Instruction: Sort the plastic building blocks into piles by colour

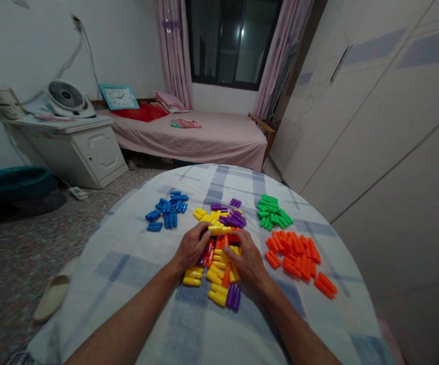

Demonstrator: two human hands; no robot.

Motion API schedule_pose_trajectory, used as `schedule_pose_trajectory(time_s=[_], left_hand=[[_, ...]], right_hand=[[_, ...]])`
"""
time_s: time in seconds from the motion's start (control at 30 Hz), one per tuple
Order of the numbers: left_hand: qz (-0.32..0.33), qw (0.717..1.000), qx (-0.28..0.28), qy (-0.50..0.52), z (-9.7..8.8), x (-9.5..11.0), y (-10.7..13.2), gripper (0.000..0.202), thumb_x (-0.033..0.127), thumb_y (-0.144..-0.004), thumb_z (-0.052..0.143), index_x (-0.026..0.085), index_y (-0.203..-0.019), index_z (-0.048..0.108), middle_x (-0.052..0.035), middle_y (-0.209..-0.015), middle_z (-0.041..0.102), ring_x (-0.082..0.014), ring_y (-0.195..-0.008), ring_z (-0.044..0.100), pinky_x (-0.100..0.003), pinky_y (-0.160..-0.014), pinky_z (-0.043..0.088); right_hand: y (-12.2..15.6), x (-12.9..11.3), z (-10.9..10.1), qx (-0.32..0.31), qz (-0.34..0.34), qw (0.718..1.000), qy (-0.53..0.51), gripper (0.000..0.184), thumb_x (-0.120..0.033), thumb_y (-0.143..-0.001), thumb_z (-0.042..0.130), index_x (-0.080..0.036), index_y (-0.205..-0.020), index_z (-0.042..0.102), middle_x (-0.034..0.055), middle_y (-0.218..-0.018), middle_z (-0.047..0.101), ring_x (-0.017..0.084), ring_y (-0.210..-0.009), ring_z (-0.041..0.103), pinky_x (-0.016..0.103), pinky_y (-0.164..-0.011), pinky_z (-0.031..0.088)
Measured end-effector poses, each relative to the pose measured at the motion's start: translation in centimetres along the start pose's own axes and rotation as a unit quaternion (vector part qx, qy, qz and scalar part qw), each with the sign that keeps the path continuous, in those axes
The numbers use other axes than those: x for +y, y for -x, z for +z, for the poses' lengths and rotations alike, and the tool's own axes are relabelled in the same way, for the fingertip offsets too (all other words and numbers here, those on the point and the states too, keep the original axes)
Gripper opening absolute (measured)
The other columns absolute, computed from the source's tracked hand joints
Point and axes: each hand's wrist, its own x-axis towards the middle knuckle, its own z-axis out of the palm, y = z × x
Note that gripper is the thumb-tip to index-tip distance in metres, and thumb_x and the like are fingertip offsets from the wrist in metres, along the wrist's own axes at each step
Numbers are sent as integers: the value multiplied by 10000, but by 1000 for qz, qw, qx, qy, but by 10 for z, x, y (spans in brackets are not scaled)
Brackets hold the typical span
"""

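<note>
Both my hands rest on a mixed heap of small plastic pegs point(215, 268) in yellow, orange and purple, in the middle of a round table with a white and blue checked cloth point(136, 268). My left hand point(191, 248) lies on the heap's left side, and my right hand point(248, 258) curves over its right side. Neither hand's grip is clear, as the fingers hide the pegs beneath them. Sorted heaps surround them: blue pegs point(166, 212) to the left, purple pegs point(233, 219) and green pegs point(272, 212) beyond, and orange pegs point(295, 256) to the right.
A tall white wardrobe point(387, 126) stands close on the right. Beyond the table are a pink-covered bed point(200, 137) and a white cabinet point(77, 152) bearing a small fan point(67, 99). A pale slipper point(52, 296) lies on the floor by the table, near a teal basin point(16, 182).
</note>
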Motion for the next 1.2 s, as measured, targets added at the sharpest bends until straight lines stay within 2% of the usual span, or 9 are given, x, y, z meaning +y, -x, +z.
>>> schedule_pose_trajectory(time_s=[0.17,0.43,0.63,0.87,1.2], left_hand=[[-9,1000,18,6,1,-1,0,259,341,-892,396,208,-1042,560,-35,-987,640,-168,-941,585,-289,-864,441],[-11,1000,5,24,2,0,0,270,354,-888,403,206,-1052,558,-24,-1000,634,-169,-940,580,-284,-865,428],[-25,999,8,46,2,1,0,278,371,-888,390,200,-1020,564,-20,-945,638,-170,-905,581,-278,-829,440],[-21,999,-1,41,2,0,-1,285,377,-899,380,206,-1032,564,-14,-965,638,-162,-916,586,-266,-857,426],[-28,998,-7,50,2,-1,-1,284,383,-907,353,208,-1025,544,-17,-956,630,-167,-906,580,-272,-848,423]], right_hand=[[-1,-2,0,3,-20,999,34,250,-212,-781,567,-251,-1028,560,21,-1026,553,175,-982,535,328,-876,424],[1,-6,3,11,-16,989,146,323,-305,-771,618,-265,-1089,574,46,-1066,576,207,-998,523,355,-879,397],[1,-6,1,9,-30,989,143,236,-267,-814,565,-253,-1048,589,37,-1026,605,192,-978,538,322,-860,396],[1,-9,1,2,-6,984,180,327,-323,-792,605,-271,-1114,578,47,-1061,588,205,-998,527,341,-880,384],[1,-4,3,20,-14,988,153,267,-263,-791,592,-272,-1058,593,33,-1066,583,192,-1009,522,327,-879,384]])
